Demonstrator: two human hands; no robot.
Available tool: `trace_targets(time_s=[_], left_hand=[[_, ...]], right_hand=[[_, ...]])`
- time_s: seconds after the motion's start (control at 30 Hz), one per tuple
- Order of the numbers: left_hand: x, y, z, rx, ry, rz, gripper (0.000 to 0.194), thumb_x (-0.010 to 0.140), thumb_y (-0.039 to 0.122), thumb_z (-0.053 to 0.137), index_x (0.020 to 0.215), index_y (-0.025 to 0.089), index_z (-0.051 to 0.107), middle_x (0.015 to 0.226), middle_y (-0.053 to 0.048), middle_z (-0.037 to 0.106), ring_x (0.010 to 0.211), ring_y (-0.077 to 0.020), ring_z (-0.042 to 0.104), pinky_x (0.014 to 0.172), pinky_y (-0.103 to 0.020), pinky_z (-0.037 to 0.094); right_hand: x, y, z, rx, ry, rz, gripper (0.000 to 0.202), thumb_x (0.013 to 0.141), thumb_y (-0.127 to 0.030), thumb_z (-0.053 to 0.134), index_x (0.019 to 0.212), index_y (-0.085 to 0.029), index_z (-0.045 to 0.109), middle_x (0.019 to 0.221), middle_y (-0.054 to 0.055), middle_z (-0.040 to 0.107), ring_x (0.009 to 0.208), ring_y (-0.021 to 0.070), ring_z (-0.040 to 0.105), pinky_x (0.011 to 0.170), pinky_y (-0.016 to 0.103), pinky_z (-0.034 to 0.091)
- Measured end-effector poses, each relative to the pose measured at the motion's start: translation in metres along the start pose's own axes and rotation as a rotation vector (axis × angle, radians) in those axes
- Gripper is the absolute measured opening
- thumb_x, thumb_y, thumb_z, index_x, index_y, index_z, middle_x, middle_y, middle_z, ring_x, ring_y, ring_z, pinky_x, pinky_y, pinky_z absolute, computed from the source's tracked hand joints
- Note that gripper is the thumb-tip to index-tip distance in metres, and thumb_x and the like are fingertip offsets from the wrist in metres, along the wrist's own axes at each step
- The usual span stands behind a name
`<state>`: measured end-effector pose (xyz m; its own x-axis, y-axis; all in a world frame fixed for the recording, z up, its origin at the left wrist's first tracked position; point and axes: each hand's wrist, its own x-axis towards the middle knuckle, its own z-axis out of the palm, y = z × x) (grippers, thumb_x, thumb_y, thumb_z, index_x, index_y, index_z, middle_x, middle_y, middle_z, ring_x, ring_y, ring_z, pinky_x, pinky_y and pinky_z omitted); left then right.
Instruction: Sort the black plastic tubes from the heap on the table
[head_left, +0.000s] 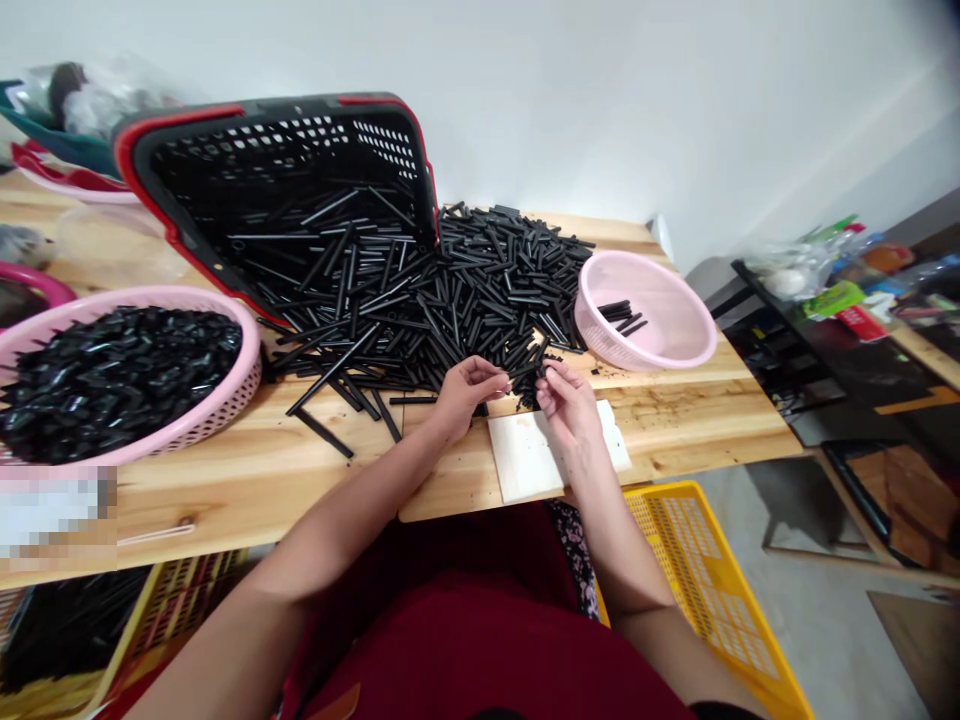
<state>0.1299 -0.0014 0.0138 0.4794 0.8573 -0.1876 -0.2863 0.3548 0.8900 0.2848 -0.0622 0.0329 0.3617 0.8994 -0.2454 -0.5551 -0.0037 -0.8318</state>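
Here we are at the wooden table (712,430), both hands in close above its front edge. Our left hand (471,396) is curled, thumb and fingertips drawn nearly together; anything pinched there is too small for us to tell. Just beside it, our right hand (568,402) has thumb and forefinger closed on a small black piece (547,370), the other fingers folded in, the wrist over the pale board (521,460). And between those hands, a little beyond, we've got a cluster of short black bits (525,375)! Behind that, the black sticks (487,285) sprawl in a great heap, running back into the basket (274,112) tipped on its side. Over to our right, the pink bowl (679,325) holds just a few sticks.
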Motion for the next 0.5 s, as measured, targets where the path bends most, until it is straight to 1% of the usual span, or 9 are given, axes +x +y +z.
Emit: trace_targets(time_s=[0.07,0.13,0.17,0.23,0.27,0.37,0.43,0.5], left_hand=[[-0.001,-0.002,0.0,0.045,-0.013,0.037,0.048,0.059,0.038,0.08,0.091,0.011,0.056,0.084,-0.002,0.065,0.076,-0.0074,0.063,0.071,-0.018,0.051],[-0.001,-0.003,-0.001,0.107,-0.06,0.096,0.049,0.062,0.036,0.079,0.101,0.013,0.061,0.093,-0.004,0.065,0.08,-0.0064,0.061,0.073,-0.017,0.05],[-0.001,-0.004,-0.002,0.156,-0.094,0.139,0.049,0.065,0.036,0.078,0.106,0.014,0.063,0.098,-0.005,0.064,0.082,-0.006,0.06,0.074,-0.017,0.05],[-0.002,-0.006,-0.002,0.278,-0.154,0.251,0.047,0.073,0.036,0.071,0.115,0.017,0.064,0.106,-0.006,0.062,0.088,-0.0061,0.058,0.076,-0.016,0.049],[-0.002,-0.007,-0.001,0.336,-0.165,0.315,0.046,0.077,0.036,0.067,0.118,0.018,0.064,0.107,-0.007,0.061,0.09,-0.0063,0.057,0.077,-0.016,0.048],[-0.005,-0.009,0.001,0.451,-0.128,0.472,0.039,0.083,0.03,0.059,0.12,0.019,0.063,0.108,-0.006,0.06,0.097,-0.0069,0.056,0.084,-0.016,0.046],[-0.007,-0.01,0.002,0.481,-0.098,0.516,0.035,0.086,0.027,0.055,0.119,0.018,0.061,0.111,-0.006,0.061,0.101,-0.007,0.056,0.091,-0.017,0.046],[-0.008,-0.011,0.003,0.491,-0.094,0.529,0.033,0.087,0.024,0.051,0.119,0.017,0.057,0.112,-0.005,0.061,0.102,-0.007,0.058,0.095,-0.019,0.046]], right_hand=[[-0.004,0.004,0.008,0.065,0.032,0.012,0.034,0.066,-0.02,0.076,0.096,-0.015,0.062,0.072,0.0,0.061,0.066,0.0069,0.061,0.064,0.017,0.058],[-0.008,0.008,0.016,0.13,0.073,-0.007,0.034,0.068,-0.018,0.075,0.098,-0.015,0.06,0.076,0.001,0.062,0.071,0.0079,0.063,0.07,0.019,0.059],[-0.009,0.01,0.02,0.161,0.091,-0.021,0.033,0.068,-0.017,0.074,0.098,-0.015,0.06,0.076,0.001,0.063,0.071,0.0072,0.063,0.069,0.018,0.059],[-0.011,0.014,0.028,0.217,0.122,-0.041,0.033,0.069,-0.016,0.073,0.099,-0.015,0.059,0.075,-0.001,0.061,0.066,0.0046,0.06,0.062,0.013,0.055],[-0.012,0.016,0.031,0.239,0.135,-0.049,0.033,0.07,-0.015,0.073,0.099,-0.015,0.059,0.074,-0.002,0.06,0.063,0.0033,0.058,0.058,0.011,0.053],[-0.015,0.022,0.041,0.286,0.17,-0.081,0.031,0.072,-0.016,0.071,0.1,-0.015,0.058,0.072,-0.003,0.058,0.061,0.0012,0.055,0.056,0.009,0.049],[-0.016,0.026,0.047,0.322,0.177,-0.09,0.03,0.074,-0.017,0.07,0.101,-0.016,0.057,0.074,-0.003,0.058,0.065,0.001,0.056,0.059,0.009,0.049],[-0.018,0.03,0.053,0.36,0.179,-0.091,0.031,0.075,-0.017,0.068,0.104,-0.016,0.056,0.077,-0.003,0.057,0.066,0.0006,0.055,0.061,0.009,0.049]])
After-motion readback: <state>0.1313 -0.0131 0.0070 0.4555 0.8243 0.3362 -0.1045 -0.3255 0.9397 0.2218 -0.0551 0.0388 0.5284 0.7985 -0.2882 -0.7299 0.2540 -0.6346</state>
